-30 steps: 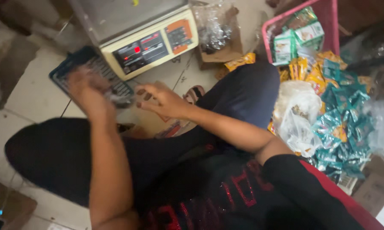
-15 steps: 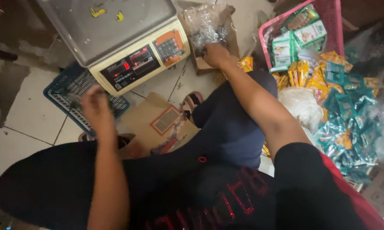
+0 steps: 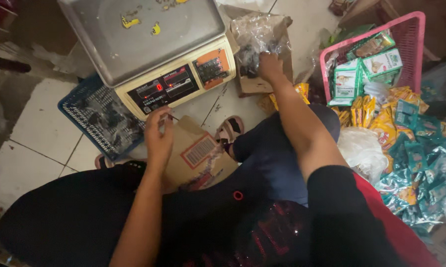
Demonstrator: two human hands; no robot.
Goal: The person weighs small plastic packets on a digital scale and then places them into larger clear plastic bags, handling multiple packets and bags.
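Left of the weighing scale [image 3: 148, 54], a blue basket [image 3: 96, 121] on the tiles. Just below the scale's display, left hand [image 3: 158, 136], fingers pinched on something thin, too small to identify. Right of the scale, right hand [image 3: 270, 66] closed around a clear plastic bag [image 3: 257, 42] in a cardboard box [image 3: 262, 81]. Scale's pan bare but for scraps: nothing weighed yet, bag not lifted over. Far right, a pink basket [image 3: 413, 34] of packets.
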